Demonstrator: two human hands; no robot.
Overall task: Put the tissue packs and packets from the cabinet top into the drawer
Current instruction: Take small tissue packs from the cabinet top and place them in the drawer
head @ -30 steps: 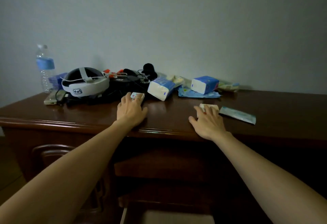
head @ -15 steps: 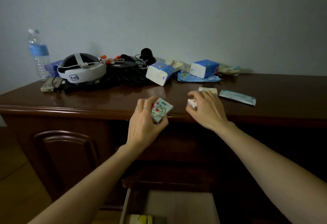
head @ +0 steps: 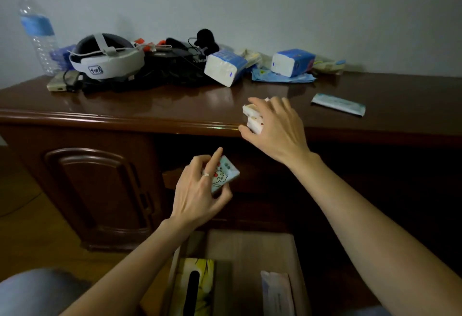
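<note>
My left hand [head: 200, 192] holds a small tissue pack with a cartoon print [head: 223, 172] in front of the cabinet, above the open drawer [head: 250, 245]. My right hand [head: 275, 125] grips small white tissue packs [head: 253, 117] at the cabinet top's front edge. Two larger blue-and-white tissue packs lie at the back, one [head: 225, 67] tilted, the other [head: 292, 62] on a flat blue packet [head: 282, 77]. A long pale packet [head: 338, 103] lies to the right of my right hand. More crumpled packets [head: 328, 64] sit against the wall.
A white headset [head: 107, 59], black cables and gear [head: 175, 60], a water bottle [head: 37, 30] and a phone [head: 58, 83] crowd the cabinet top's left. The drawer holds a yellow-patterned box [head: 197, 283] and a pale packet [head: 276, 293]. A cabinet door [head: 100, 190] is on the left.
My left hand has carried the cartoon-print pack off the cabinet top and down toward the drawer. My right hand has closed on the white packs and lifted them at the edge. The view tilted down.
</note>
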